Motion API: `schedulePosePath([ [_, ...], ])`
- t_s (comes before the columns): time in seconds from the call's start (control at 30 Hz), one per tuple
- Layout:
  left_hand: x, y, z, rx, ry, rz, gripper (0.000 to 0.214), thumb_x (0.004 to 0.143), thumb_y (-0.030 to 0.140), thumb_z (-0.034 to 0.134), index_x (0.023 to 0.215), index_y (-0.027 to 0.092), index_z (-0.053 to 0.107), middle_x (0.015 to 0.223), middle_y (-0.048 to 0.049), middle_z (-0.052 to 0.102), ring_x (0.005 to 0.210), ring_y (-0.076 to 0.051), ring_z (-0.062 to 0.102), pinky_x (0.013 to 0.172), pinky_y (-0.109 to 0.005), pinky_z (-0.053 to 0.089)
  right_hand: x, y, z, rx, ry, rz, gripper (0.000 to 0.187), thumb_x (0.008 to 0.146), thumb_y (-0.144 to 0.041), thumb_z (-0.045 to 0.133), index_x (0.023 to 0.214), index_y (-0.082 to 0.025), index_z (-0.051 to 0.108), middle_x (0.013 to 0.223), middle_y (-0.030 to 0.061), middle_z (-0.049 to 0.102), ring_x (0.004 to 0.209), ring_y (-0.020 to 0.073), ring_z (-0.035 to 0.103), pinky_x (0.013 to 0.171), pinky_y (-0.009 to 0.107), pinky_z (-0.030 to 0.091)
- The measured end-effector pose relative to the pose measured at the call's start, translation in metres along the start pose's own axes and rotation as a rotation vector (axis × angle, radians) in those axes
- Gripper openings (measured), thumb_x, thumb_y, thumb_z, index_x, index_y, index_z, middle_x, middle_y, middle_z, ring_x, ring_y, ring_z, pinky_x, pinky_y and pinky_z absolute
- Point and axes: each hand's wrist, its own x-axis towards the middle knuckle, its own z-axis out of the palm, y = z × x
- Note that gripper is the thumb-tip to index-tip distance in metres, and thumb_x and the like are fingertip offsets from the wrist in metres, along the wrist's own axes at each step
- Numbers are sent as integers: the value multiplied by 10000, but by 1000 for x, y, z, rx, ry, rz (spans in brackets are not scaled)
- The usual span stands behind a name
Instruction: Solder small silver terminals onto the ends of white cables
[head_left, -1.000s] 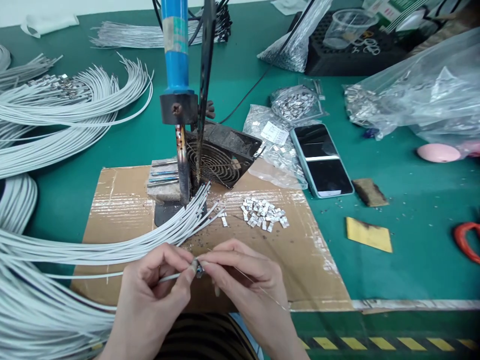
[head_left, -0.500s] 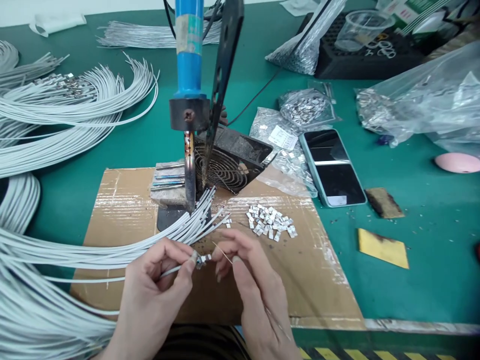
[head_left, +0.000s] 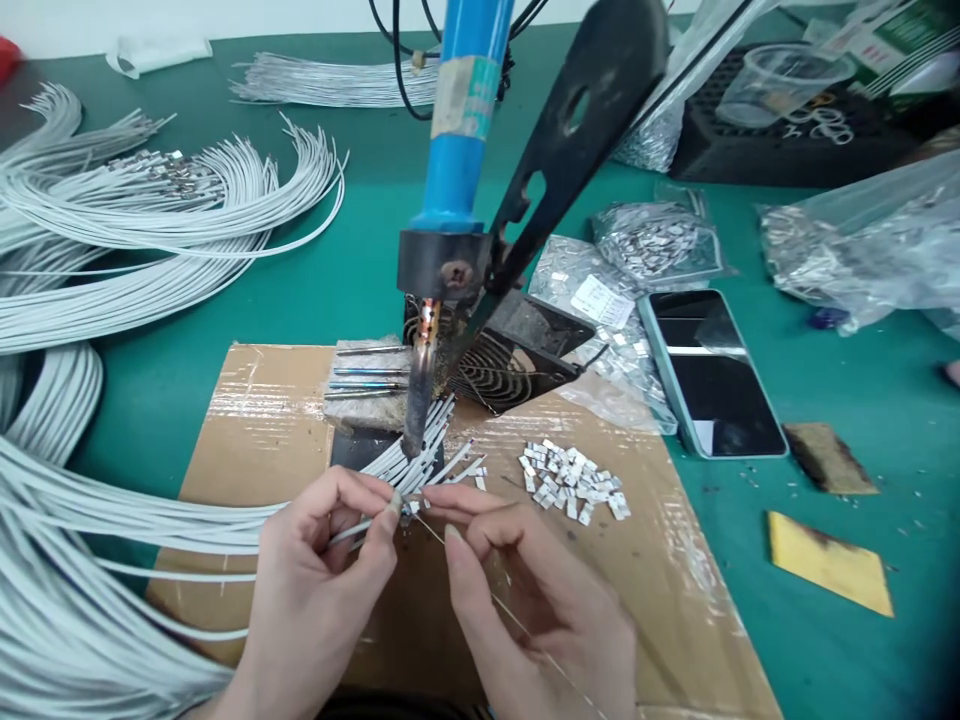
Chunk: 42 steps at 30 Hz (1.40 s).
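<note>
My left hand (head_left: 322,575) pinches a grey wire (head_left: 349,532) with a small metal tab (head_left: 412,508) at its end. Between the thumb and fingers of my right hand (head_left: 540,600) runs a thin solder wire (head_left: 553,662); its tip reaches the tab. The blue soldering iron (head_left: 459,150) points downward just beyond my fingers, and its dark tip (head_left: 415,432) is above the ends of a grey wire bundle (head_left: 217,520). A pile of small metal tabs (head_left: 574,480) lies right of the tip on the cardboard (head_left: 259,400).
A black bracket (head_left: 559,150) slants beside the iron, with a small fan (head_left: 517,350) behind it. More wire bundles (head_left: 172,225) cover the left. On the right are a phone (head_left: 716,375), bags of metal parts (head_left: 652,240), a yellow sponge (head_left: 829,562) and a burnt brown pad (head_left: 830,458).
The view has shifted, so the bench items appear farther right. My right hand has come closer to the left, bringing the solder wire's tip to the tab. Both hands keep their pinch.
</note>
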Motion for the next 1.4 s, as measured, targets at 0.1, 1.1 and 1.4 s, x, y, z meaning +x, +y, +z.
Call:
schedulePosePath([
  [0.1, 5, -4, -1, -8, -34, 63, 145, 743, 134, 803, 655, 206, 712, 795, 3, 765, 673, -113, 740, 610, -124, 567, 2, -1, 2, -16, 7, -13, 216, 956, -136, 636, 773, -249, 611, 1093, 69, 847, 1019, 224, 828, 871, 283, 643],
  [1.1, 15, -2, 3, -21, -26, 112, 167, 807, 96, 768, 698, 215, 728, 809, 43, 771, 666, -65, 729, 631, -74, 550, 15, -6, 6, -57, 59, -31, 223, 947, -140, 650, 770, -263, 594, 1092, -1, 851, 980, 172, 837, 877, 230, 622],
  [1.4, 24, 15, 7, -3, -12, 130, 149, 716, 93, 780, 625, 197, 722, 712, 39, 753, 579, -67, 684, 543, -88, 529, 22, -7, 8, -15, 76, -27, 233, 925, -114, 672, 749, -250, 602, 1080, 31, 854, 1008, 193, 833, 872, 248, 635],
])
